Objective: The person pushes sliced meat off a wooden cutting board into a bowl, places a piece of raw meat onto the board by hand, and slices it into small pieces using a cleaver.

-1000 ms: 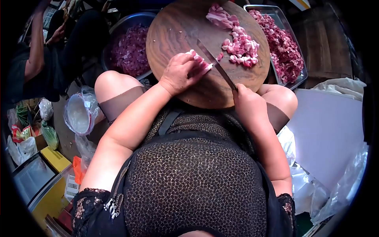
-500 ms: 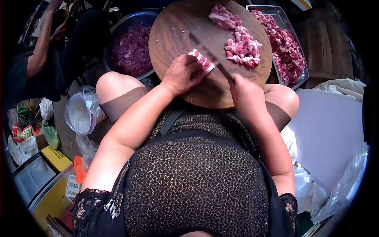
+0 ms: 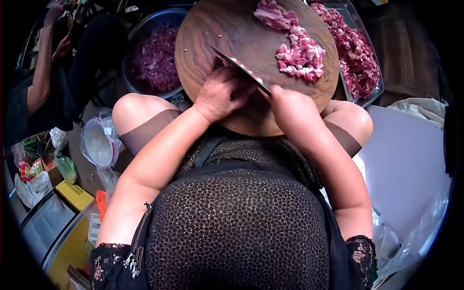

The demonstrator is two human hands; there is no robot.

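Note:
A round wooden chopping board (image 3: 203, 36) lies across the lap. My right hand (image 3: 294, 110) is wrapped round the handle of a knife (image 3: 243, 71), whose long blade slants up to the left across the board. Tight against the blade's near side, my left hand (image 3: 224, 94) has its fingers curled on a strip of pork, mostly hidden by hand and blade. Small pale bits show along the blade. Diced pork (image 3: 302, 55) is heaped on the board's right side, with a larger slab of pork (image 3: 274, 15) just beyond it.
Left of the board stands a metal bowl of cut meat (image 3: 157, 63); right of it, a metal tray (image 3: 378, 94) heaped with chopped meat. A bag-lined bucket (image 3: 99, 142) is by the left knee. Another person's arm (image 3: 39, 79) is at upper left.
The knife has moved left and toward my left hand, now covering most of the pork strip. My right hand has shifted slightly up and left with it.

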